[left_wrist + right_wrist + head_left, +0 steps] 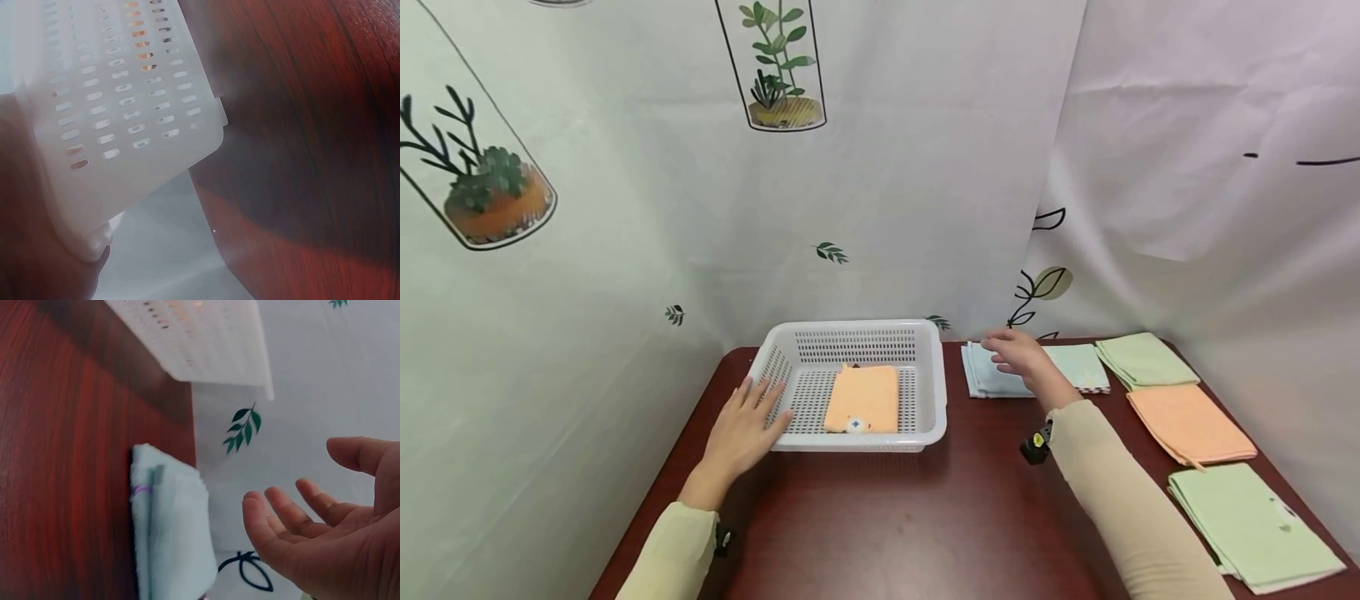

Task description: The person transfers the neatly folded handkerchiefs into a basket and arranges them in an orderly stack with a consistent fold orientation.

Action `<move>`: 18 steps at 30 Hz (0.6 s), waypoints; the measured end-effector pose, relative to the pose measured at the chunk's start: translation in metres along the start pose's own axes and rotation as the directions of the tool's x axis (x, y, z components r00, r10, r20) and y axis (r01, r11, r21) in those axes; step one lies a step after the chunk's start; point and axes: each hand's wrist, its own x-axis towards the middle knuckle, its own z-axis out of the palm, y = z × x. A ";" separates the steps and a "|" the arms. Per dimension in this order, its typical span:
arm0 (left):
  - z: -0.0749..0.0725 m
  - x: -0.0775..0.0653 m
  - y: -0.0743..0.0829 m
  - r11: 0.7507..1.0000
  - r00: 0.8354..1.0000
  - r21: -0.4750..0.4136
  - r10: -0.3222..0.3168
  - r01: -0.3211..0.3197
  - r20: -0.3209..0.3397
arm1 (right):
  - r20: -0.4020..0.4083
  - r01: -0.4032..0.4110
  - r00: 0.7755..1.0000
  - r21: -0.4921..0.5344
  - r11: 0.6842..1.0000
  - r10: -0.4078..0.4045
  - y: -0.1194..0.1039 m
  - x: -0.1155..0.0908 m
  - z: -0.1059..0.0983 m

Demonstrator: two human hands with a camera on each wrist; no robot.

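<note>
A white plastic basket (859,442) with slotted walls stands at the back of the table. In it lies a folded orange towel (867,396) with a small white-and-blue patch. My left hand (737,433) rests on the basket's left front rim with its fingers spread; the left wrist view shows the slotted wall (137,181) close beside that hand. My right hand (1021,360) hovers over folded light blue towels (981,375) to the right of the basket. In the right wrist view, the fingers (275,547) are relaxed and hold nothing, apart from the blue towel (178,531).
Along the table's right edge lie a folded green towel (1146,360), an orange towel (1191,423) and a nearer green towel (1251,521). A white printed curtain (880,183) hangs behind the dark red wooden table (895,521) and at both sides.
</note>
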 end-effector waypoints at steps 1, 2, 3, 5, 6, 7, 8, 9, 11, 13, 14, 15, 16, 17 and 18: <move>0.000 0.000 0.000 1.000 1.000 0.000 0.000 0.000 0.001 | -0.005 -0.002 1.000 0.001 1.000 0.002 0.002 0.001 -0.001; 0.000 0.000 0.000 1.000 1.000 0.001 0.000 0.000 0.002 | -0.011 -0.003 1.000 0.003 1.000 0.003 0.004 0.001 -0.001; 0.000 0.000 0.000 1.000 1.000 0.001 -0.001 0.001 0.005 | -0.017 -0.001 1.000 0.001 1.000 0.001 0.005 0.002 -0.002; 0.001 0.001 -0.001 1.000 1.000 0.001 -0.003 0.003 0.010 | -0.024 0.008 1.000 -0.006 1.000 -0.008 0.008 0.003 -0.003; 0.001 0.000 -0.001 1.000 1.000 -0.001 -0.003 0.003 0.012 | -0.028 0.011 1.000 -0.007 1.000 -0.012 0.009 0.003 -0.004; 0.001 0.000 -0.001 1.000 1.000 -0.004 -0.007 0.007 0.016 | -0.034 0.012 0.999 -0.008 1.000 -0.012 0.011 0.004 -0.005; 0.001 0.000 -0.001 1.000 1.000 -0.005 -0.009 0.009 0.019 | -0.041 0.014 0.999 -0.012 1.000 -0.014 0.013 0.005 -0.006; 0.001 0.000 -0.001 1.000 1.000 -0.006 -0.010 0.010 0.021 | -0.050 0.016 0.999 -0.014 1.000 -0.016 0.014 0.005 -0.007; 0.001 0.000 -0.001 1.000 1.000 -0.004 -0.012 0.012 0.021 | -0.066 0.018 0.998 -0.015 1.000 -0.019 0.018 0.006 -0.009; 0.000 -0.001 0.000 1.000 1.000 -0.002 -0.011 0.011 0.016 | -0.085 0.017 0.996 -0.010 1.000 -0.017 0.021 0.007 -0.011; 0.000 -0.001 0.000 1.000 1.000 0.001 -0.009 0.009 0.012 | -0.091 0.021 0.996 -0.011 1.000 -0.022 0.023 0.007 -0.012; 0.000 -0.001 0.000 1.000 1.000 0.002 -0.008 0.008 0.008 | -0.098 0.021 0.995 -0.007 1.000 -0.022 0.024 0.007 -0.013; 0.000 -0.001 0.000 1.000 1.000 0.002 -0.006 0.006 0.004 | -0.105 0.020 0.994 -0.006 1.000 -0.020 0.026 0.008 -0.013; 0.000 -0.001 0.000 1.000 1.000 0.004 -0.006 0.006 0.001 | -0.112 0.021 0.993 -0.003 1.000 -0.021 0.028 0.008 -0.014; 0.000 0.000 0.000 1.000 1.000 0.004 -0.006 0.006 0.000 | -0.120 0.020 0.993 -0.002 1.000 -0.020 0.030 0.009 -0.015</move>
